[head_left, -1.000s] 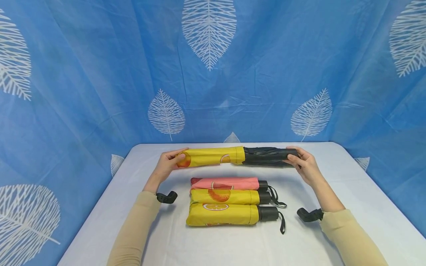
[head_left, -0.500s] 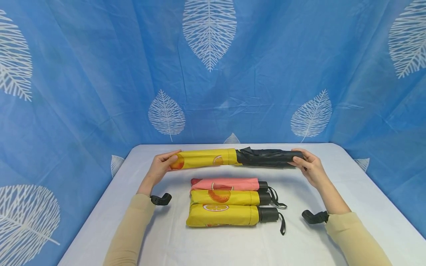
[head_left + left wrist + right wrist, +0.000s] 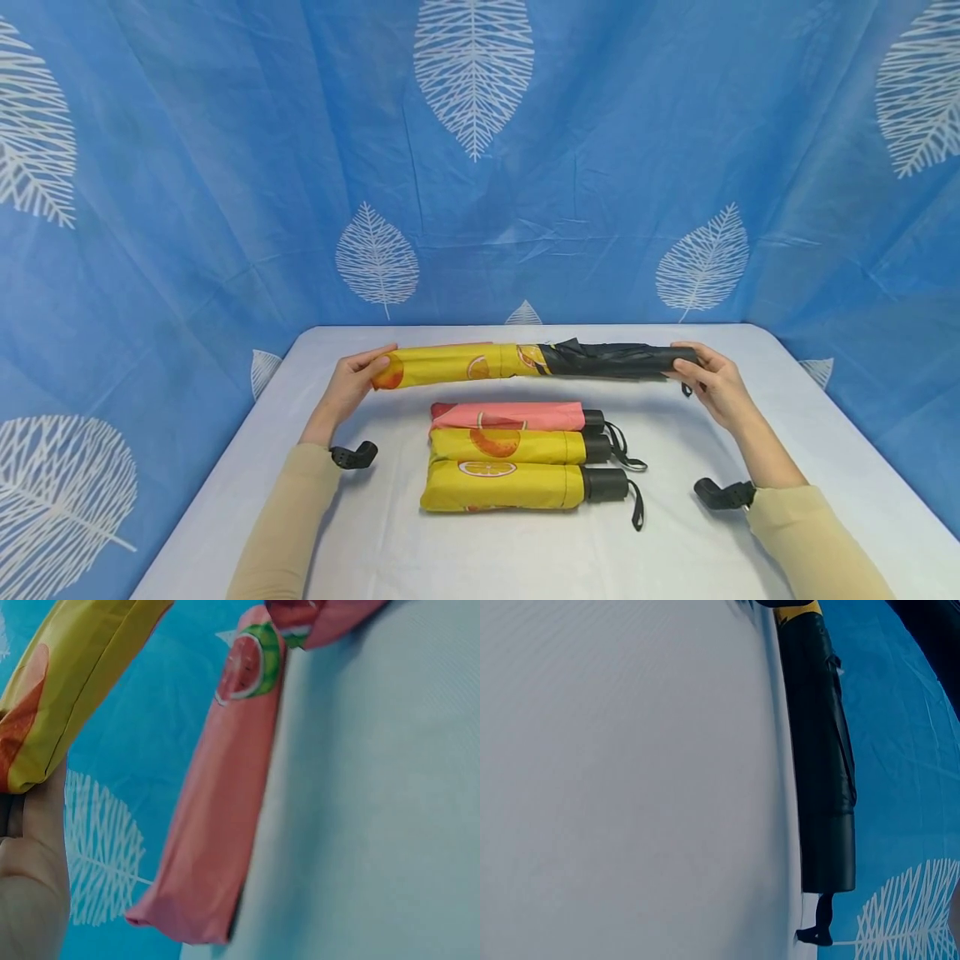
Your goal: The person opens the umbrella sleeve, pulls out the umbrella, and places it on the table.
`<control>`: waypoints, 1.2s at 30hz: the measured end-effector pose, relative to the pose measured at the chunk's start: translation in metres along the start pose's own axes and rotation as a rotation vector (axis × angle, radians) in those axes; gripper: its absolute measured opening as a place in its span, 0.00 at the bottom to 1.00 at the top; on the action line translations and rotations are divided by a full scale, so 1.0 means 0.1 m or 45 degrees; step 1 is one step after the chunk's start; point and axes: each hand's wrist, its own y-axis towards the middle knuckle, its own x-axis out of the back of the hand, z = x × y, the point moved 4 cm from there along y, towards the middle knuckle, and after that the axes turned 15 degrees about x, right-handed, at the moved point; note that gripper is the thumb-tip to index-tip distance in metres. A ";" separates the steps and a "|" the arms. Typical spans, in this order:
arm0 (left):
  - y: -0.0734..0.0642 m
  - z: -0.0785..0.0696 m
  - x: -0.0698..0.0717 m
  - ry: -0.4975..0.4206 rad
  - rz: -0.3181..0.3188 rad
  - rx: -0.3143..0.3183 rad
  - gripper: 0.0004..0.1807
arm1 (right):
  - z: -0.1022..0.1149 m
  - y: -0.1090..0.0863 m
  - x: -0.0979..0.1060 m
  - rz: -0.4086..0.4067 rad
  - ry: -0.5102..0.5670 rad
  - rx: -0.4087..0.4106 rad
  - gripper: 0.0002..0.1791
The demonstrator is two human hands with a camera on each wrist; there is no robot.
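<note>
My left hand (image 3: pixel 343 392) grips the closed end of a yellow umbrella sleeve (image 3: pixel 435 365) printed with oranges. My right hand (image 3: pixel 718 390) grips the black handle end of the folded umbrella (image 3: pixel 615 360), thumb in front. A patch of orange-printed yellow fabric shows between sleeve and black fabric. Sleeve and umbrella form one long, nearly level line above the far part of the table. Behind them, mostly hidden in the head view, lie a pink watermelon-printed sleeve (image 3: pixel 217 817), seen in the left wrist view, and a black folded umbrella (image 3: pixel 817 742) with a strap, seen in the right wrist view.
Three sleeved umbrellas lie side by side in front of the hands: a pink one (image 3: pixel 510 414), a yellow one (image 3: pixel 457 444) and another yellow one (image 3: pixel 502 492), black handles to the right. A blue leaf-patterned curtain (image 3: pixel 525 208) surrounds the white table (image 3: pixel 375 550).
My hands have moved apart, left hand leftward and right hand rightward. The sleeve has shifted left, and printed yellow fabric now shows past its edge.
</note>
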 end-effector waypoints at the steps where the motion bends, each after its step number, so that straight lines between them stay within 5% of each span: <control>1: 0.01 0.04 0.02 0.000 -0.003 0.009 0.24 | 0.00 -0.01 0.01 -0.003 -0.002 -0.008 0.15; 8: 0.07 0.30 0.17 0.005 -0.077 0.049 0.28 | -0.02 -0.06 0.11 -0.035 -0.022 -0.053 0.14; 15: 0.00 0.30 0.20 -0.048 -0.062 0.090 0.24 | -0.07 -0.09 0.19 -0.038 -0.024 -0.079 0.15; 23: 0.03 0.49 0.29 0.105 -0.132 0.102 0.27 | -0.14 -0.12 0.23 -0.032 -0.121 -0.132 0.15; 36: 0.05 0.53 0.32 0.268 -0.253 0.152 0.27 | -0.30 -0.12 0.22 0.008 -0.190 -0.140 0.14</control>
